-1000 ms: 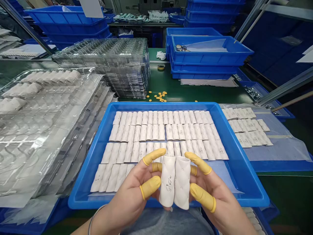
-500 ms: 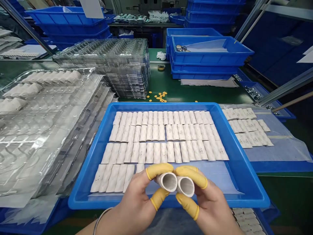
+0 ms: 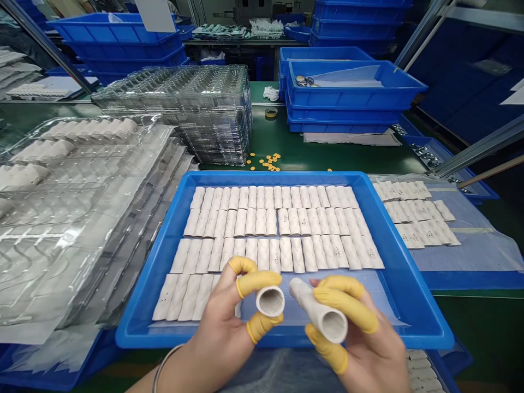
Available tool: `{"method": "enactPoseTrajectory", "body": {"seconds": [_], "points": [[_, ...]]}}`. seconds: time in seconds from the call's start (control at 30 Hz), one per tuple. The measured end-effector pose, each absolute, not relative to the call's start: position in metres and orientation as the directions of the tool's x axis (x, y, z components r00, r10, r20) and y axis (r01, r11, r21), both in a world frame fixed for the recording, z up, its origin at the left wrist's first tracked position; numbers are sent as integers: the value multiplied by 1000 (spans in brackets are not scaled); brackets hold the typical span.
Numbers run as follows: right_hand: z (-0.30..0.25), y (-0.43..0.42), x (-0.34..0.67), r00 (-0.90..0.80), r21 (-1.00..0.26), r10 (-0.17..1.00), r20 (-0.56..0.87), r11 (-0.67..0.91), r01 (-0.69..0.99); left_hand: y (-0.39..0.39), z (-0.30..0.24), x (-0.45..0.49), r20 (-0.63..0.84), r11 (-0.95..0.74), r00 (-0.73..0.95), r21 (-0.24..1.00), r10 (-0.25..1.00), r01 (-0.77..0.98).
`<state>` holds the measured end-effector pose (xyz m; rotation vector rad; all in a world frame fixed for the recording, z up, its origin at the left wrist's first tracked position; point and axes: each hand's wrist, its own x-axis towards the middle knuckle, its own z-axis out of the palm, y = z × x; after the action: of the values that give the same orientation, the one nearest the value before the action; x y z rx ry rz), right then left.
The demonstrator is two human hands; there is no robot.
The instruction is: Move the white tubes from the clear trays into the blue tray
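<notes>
Yellow finger cots cover the fingertips of both my hands. My left hand (image 3: 233, 311) pinches a white hollow tube (image 3: 271, 302), its round open end facing me. In my right hand (image 3: 356, 327) is a second white tube (image 3: 317, 308), tilted so that its wavy side and open end both show. The two tubes are apart, held above the front of a blue tray (image 3: 135, 305). Rows of similar white tubes (image 3: 282, 254) lie side by side on a thin sheet (image 3: 360, 284) in that tray. My left hand hides part of the front row.
Clear plastic blister trays (image 3: 216, 114) are stacked behind on the left, and more trays (image 3: 90, 218) lie at the near left. Blue bins (image 3: 347, 103) stand at the back right. Yellow finger cots (image 3: 270, 162) lie scattered on the green table. More tubes (image 3: 421, 210) sit at right.
My hands have moved apart, separating the two tubes that were side by side. The right tube has turned, so its length now shows.
</notes>
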<state>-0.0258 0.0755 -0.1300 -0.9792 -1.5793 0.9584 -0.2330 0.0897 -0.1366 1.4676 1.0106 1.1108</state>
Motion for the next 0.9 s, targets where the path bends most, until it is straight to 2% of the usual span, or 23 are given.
{"method": "enactPoseTrajectory", "body": {"seconds": [0.07, 0.17, 0.37, 0.47, 0.67, 0.9], "points": [[-127, 73, -22, -60, -913, 921, 384, 389, 125, 92, -138, -234, -15, 31, 165, 995, 986, -98], [-125, 72, -20, 47, -927, 926, 374, 372, 48, 96, -140, -230, -253, 298, 166, 883, 953, -362], [-136, 72, -31, 73, -978, 984, 161, 169, -121, 99, -132, -211, -402, 509, 312, 669, 861, -542], [-146, 70, -36, 62, -987, 995, 78, 86, -134, 97, -128, -207, -395, 524, 346, 615, 851, -589], [-144, 69, -42, -44, -980, 996, -81, -87, -181, 89, -133, -214, -227, 402, 358, 730, 906, -553], [-131, 71, -31, -248, -921, 947, -206, -273, -279, 82, -132, -226, -199, 403, 409, 763, 891, -506]]}}
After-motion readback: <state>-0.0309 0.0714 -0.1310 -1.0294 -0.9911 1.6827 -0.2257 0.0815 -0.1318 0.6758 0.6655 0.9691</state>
